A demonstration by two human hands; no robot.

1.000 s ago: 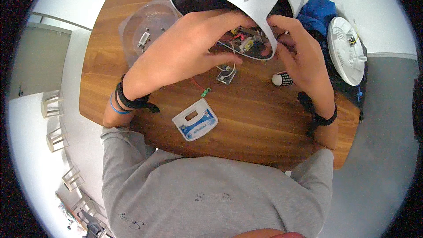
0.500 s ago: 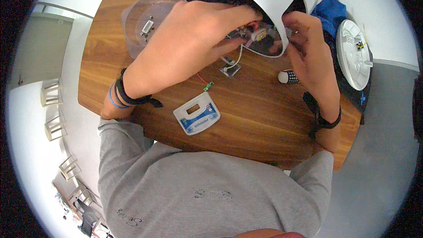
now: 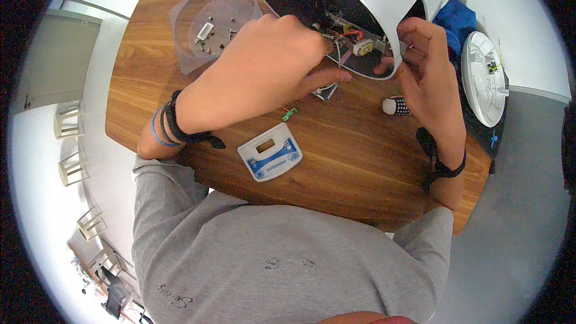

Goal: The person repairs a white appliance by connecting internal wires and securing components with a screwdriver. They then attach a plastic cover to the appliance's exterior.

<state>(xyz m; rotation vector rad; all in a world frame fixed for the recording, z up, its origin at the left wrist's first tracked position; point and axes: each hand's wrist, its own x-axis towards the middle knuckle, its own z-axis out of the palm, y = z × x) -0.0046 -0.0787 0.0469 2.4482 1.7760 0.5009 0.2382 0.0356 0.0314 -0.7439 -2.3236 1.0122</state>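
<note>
White appliance shell (image 3: 384, 0) tipped open-side down toward both hands, left hand (image 3: 264, 66) nearer, fingers pinched into wiring (image 3: 348, 39) just ahead, right hand (image 3: 429, 78) curled gripping shell's rim beside it, over wooden desk (image 3: 360, 162).

On the surface (image 3: 360, 168), the opened appliance shell (image 3: 384, 0) lies at the far edge, tipped on its side, with the clear tray (image 3: 180, 30) of screws to its left and a round plate (image 3: 480, 78) to its right. A small label plate (image 3: 270, 151) lies nearer the person, a small knob (image 3: 394, 106) to its right
</note>
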